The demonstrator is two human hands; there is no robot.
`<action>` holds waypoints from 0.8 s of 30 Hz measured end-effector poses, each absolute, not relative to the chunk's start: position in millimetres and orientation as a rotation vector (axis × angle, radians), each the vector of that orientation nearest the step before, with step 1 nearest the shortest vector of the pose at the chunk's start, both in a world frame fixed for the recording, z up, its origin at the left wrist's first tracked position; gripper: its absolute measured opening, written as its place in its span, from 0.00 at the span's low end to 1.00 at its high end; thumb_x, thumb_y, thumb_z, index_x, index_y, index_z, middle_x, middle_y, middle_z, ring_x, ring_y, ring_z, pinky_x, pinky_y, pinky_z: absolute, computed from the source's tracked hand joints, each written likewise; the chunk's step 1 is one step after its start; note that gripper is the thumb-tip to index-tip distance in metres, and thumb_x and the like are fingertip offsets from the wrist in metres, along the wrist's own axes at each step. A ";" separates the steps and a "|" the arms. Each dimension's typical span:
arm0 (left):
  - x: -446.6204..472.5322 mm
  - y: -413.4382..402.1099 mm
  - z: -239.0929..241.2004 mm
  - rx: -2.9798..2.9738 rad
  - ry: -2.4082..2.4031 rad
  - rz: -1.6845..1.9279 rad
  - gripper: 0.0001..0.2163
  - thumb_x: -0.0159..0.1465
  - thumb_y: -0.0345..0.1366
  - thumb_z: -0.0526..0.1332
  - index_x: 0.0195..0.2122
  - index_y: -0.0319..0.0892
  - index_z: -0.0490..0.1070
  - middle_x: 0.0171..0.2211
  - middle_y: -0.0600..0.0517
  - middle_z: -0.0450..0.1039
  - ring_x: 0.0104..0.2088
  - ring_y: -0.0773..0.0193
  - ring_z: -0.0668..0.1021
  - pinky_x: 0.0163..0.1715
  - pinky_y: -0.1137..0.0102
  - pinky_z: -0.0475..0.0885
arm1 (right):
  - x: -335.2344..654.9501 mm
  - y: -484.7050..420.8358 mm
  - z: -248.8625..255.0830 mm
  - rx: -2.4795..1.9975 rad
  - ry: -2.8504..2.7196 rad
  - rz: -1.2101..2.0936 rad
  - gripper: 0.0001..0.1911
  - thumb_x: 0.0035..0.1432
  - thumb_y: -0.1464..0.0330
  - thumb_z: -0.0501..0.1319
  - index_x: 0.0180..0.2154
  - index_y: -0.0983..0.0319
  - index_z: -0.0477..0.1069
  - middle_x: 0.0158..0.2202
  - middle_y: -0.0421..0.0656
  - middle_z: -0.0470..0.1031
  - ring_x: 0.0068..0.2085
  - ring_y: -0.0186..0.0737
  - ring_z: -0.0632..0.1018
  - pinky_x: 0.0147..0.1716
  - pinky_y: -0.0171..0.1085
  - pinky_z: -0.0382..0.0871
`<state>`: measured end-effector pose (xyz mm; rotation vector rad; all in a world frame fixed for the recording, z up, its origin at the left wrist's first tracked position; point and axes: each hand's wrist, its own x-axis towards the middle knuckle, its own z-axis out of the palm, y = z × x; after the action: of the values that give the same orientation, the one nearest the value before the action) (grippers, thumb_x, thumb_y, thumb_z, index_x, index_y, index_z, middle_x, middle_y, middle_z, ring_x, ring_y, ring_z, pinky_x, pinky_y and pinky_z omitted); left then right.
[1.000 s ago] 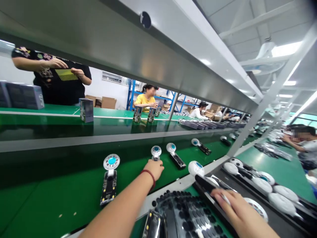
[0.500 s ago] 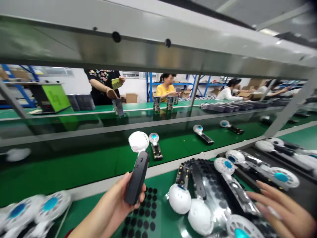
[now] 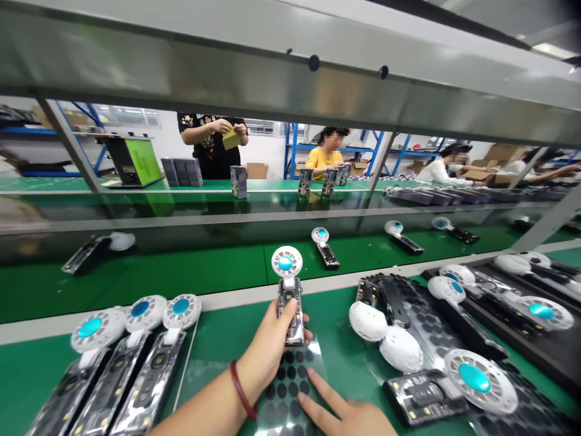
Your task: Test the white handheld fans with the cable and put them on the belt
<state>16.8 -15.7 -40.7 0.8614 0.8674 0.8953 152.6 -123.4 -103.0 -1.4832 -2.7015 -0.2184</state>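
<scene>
My left hand (image 3: 272, 339) is wrapped round a small handheld fan (image 3: 290, 309), its thumb across the clear front. The fan stands upright, with a white slotted round head, a blue centre and a dark body with small lamps. Below it lies a clear sheet of round black stickers (image 3: 285, 387). My right hand (image 3: 351, 418) reaches over this sheet with two fingers stretched apart, their tips at the dots; its other fingers are mostly hidden. To the right, another fan (image 3: 426, 396) lies face up beside more fans with white heads (image 3: 399, 348).
Three fans (image 3: 149, 369) lie in a row at the left. Several others, including one fan (image 3: 327, 254), sit on the green conveyor belt (image 3: 218, 260). A dark tray (image 3: 544, 351) of fans stands right. A metal beam (image 3: 272, 79) crosses overhead. Co-workers sit or stand beyond the belt.
The fan in my left hand has turned from its plain dark back to its lamp side. My right hand has moved from the fans at the right to the sticker sheet. The view has shifted left.
</scene>
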 end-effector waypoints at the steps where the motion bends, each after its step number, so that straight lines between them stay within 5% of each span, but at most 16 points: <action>1: 19.3 -13.7 -48.0 0.865 0.878 0.918 0.14 0.57 0.47 0.54 0.36 0.42 0.61 0.25 0.55 0.69 0.20 0.67 0.75 0.22 0.71 0.68 | 156.8 -122.0 -99.2 -1.515 -2.651 -0.101 0.28 0.44 0.72 0.62 0.49 0.51 0.64 0.50 0.46 0.69 0.17 0.40 0.77 0.13 0.34 0.71; 7: 22.6 -5.2 -79.3 0.882 0.866 1.004 0.14 0.57 0.49 0.53 0.35 0.43 0.59 0.23 0.57 0.68 0.21 0.65 0.74 0.22 0.70 0.68 | 161.6 -88.7 -69.2 -1.821 -2.303 0.322 0.16 0.53 0.75 0.53 0.42 0.57 0.68 0.43 0.44 0.71 0.32 0.39 0.78 0.31 0.33 0.71; 19: 15.5 -10.0 -88.7 0.934 1.123 0.941 0.19 0.57 0.52 0.48 0.42 0.46 0.65 0.35 0.49 0.74 0.39 0.56 0.74 0.36 0.66 0.68 | 165.4 -61.4 -60.3 -1.812 -2.091 0.856 0.12 0.41 0.83 0.59 0.24 0.60 0.68 0.29 0.36 0.70 0.31 0.31 0.74 0.31 0.24 0.64; 24: 20.2 -13.1 -84.4 0.946 1.234 0.877 0.22 0.56 0.54 0.46 0.46 0.47 0.62 0.38 0.47 0.74 0.42 0.52 0.74 0.34 0.65 0.69 | 167.7 -52.5 -28.9 -1.743 -1.763 0.844 0.06 0.52 0.74 0.57 0.25 0.58 0.66 0.25 0.34 0.70 0.28 0.32 0.71 0.28 0.27 0.62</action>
<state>20.2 -13.1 -84.4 0.9460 1.2343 0.8767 167.7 -52.5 -28.9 -1.7428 -1.7625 0.8441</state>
